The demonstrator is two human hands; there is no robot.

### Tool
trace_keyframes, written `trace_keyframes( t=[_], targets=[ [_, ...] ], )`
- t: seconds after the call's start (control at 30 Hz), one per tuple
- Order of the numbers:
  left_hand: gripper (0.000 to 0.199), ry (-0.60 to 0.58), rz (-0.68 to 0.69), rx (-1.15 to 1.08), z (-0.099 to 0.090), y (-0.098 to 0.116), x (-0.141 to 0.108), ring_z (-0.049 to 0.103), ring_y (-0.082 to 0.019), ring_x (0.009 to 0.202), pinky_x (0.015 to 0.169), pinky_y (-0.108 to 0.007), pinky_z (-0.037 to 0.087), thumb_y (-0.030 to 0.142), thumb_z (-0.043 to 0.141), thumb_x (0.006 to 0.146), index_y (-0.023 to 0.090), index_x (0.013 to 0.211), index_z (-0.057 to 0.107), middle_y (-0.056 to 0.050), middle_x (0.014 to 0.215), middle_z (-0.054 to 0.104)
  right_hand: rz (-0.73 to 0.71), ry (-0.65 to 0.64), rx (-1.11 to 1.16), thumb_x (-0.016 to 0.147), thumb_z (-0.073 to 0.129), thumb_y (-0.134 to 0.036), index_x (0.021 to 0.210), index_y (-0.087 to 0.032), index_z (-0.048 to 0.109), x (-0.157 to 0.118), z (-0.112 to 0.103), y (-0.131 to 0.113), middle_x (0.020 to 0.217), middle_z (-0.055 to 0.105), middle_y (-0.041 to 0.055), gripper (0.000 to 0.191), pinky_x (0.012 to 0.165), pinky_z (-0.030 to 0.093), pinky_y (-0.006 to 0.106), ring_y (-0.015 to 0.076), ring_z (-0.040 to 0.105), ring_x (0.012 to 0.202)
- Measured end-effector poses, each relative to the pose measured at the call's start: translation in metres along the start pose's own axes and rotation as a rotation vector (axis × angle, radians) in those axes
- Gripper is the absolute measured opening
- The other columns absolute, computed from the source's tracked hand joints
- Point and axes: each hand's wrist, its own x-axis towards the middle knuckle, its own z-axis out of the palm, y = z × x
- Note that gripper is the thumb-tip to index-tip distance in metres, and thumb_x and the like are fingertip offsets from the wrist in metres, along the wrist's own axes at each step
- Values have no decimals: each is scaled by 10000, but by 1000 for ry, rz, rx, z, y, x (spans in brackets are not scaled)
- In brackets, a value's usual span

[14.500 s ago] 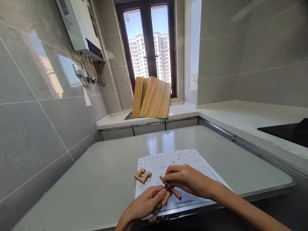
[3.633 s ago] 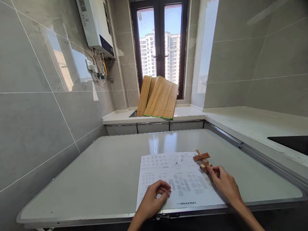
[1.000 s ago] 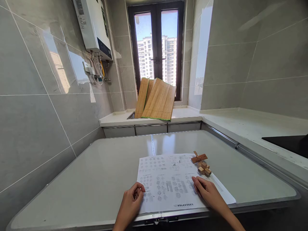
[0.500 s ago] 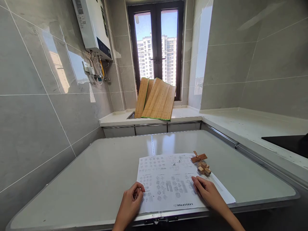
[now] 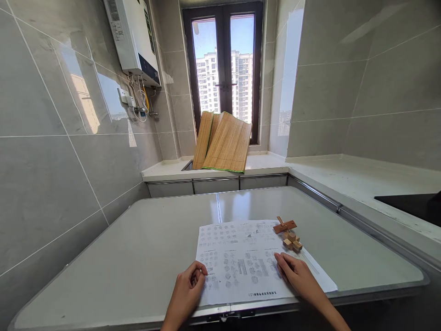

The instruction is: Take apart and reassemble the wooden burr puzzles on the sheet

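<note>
A printed paper sheet (image 5: 234, 257) with rows of small diagrams lies at the table's near side. My left hand (image 5: 189, 284) rests at the sheet's lower left edge, its fingers curled in loosely with nothing visible in them. On the sheet's right part lies my right hand (image 5: 296, 274), fingers bent together and holding nothing that I can see. Just beyond the right hand sits a wooden interlocking block puzzle (image 5: 292, 241) of light and brown pieces. Behind it, a flat reddish-brown wooden piece puzzle (image 5: 285, 225) with crossed parts lies near the sheet's upper right corner.
The pale folding table (image 5: 120, 257) has a metal rim and a centre seam. Beyond it, a folded bamboo mat (image 5: 229, 142) leans by the window on a white counter (image 5: 344, 172). A white water heater (image 5: 132, 41) hangs on the left wall; a black panel (image 5: 409, 204) lies at right.
</note>
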Motion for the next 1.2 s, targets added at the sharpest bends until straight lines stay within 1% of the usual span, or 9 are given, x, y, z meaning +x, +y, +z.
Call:
trace_keyframes(
  t=[0.33, 0.5, 0.73, 0.93, 1.07, 1.2],
  targets=[
    [216, 7, -6, -7, 0, 2, 0, 343, -155, 620, 595, -252, 265, 390, 461, 833, 208, 798, 572, 54, 610, 353, -2, -11, 4, 978, 363, -654, 630, -231, 470, 0, 0, 1, 596, 533, -4, 558, 635, 387, 306, 196, 516, 618],
    [222, 12, -4, -7, -1, 3, -1, 335, -153, 614, 590, -250, 260, 397, 464, 836, 211, 792, 576, 58, 603, 351, 2, -8, -5, 976, 351, -663, 634, -233, 463, -1, 0, 0, 603, 526, -1, 561, 636, 383, 309, 198, 501, 622],
    [225, 15, 1, 11, -1, 2, -1, 345, -154, 621, 595, -251, 267, 388, 458, 848, 206, 804, 583, 55, 606, 365, 3, -8, -8, 986, 363, -636, 640, -228, 465, -1, 0, 0, 597, 509, -14, 544, 623, 368, 298, 186, 491, 613],
    [207, 31, 13, 6, -1, 4, -1, 363, -151, 617, 591, -253, 284, 359, 468, 841, 199, 795, 593, 52, 600, 396, -6, -2, -5, 980, 377, -635, 640, -226, 481, 0, 0, 3, 591, 530, -14, 542, 617, 376, 290, 181, 495, 604],
    [201, 40, 16, 7, -1, 6, -2, 363, -149, 612, 586, -252, 280, 352, 473, 840, 201, 790, 596, 55, 599, 388, -2, -9, -5, 976, 365, -655, 631, -230, 474, 0, 0, 3, 584, 536, -14, 558, 619, 380, 293, 183, 504, 601],
    [202, 38, 12, -6, -1, 6, -2, 356, -148, 603, 581, -248, 275, 366, 485, 828, 204, 778, 594, 57, 596, 372, -7, -7, -5, 982, 377, -639, 633, -227, 479, 0, 0, 3, 581, 523, -16, 549, 617, 380, 295, 183, 503, 601]
  ],
)
